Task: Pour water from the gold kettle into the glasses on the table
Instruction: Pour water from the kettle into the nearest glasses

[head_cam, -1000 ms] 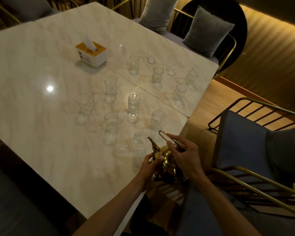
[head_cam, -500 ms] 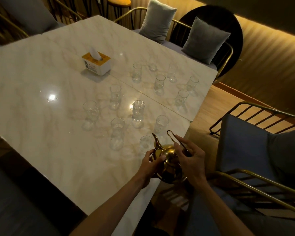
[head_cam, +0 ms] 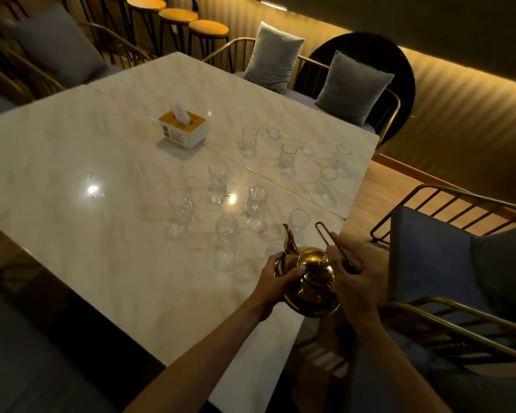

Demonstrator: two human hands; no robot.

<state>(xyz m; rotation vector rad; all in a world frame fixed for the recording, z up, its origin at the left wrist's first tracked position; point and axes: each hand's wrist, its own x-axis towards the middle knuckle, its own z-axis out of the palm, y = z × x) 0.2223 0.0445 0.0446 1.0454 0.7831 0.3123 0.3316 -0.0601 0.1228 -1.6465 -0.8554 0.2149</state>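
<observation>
Both hands hold the gold kettle [head_cam: 309, 278] at the near right edge of the marble table [head_cam: 72, 234]. Left hand [head_cam: 276, 277] wraps its fingers around the kettle's round belly on the spout side, thumb lying across the shiny shoulder. Right hand [head_cam: 353, 281] closes on the thin wire handle [head_cam: 329, 242], which sticks up and away from the kettle's lid, with the palm against the kettle's right flank. The kettle's spout [head_cam: 289, 239] points away from the person, toward the glasses [head_cam: 256, 204].

One glass [head_cam: 273, 251] stands just beyond the kettle, partly hidden behind the left hand and the spout. Another glass [head_cam: 299, 220] stands a little farther past the spout tip. More clear glasses spread over the table beyond and left of the kettle. A tissue box [head_cam: 181, 129] with an orange top sits well beyond the kettle, past the glasses. Right of the kettle, off the table, stands a gold-framed chair [head_cam: 447, 263] with a dark cushion.
</observation>
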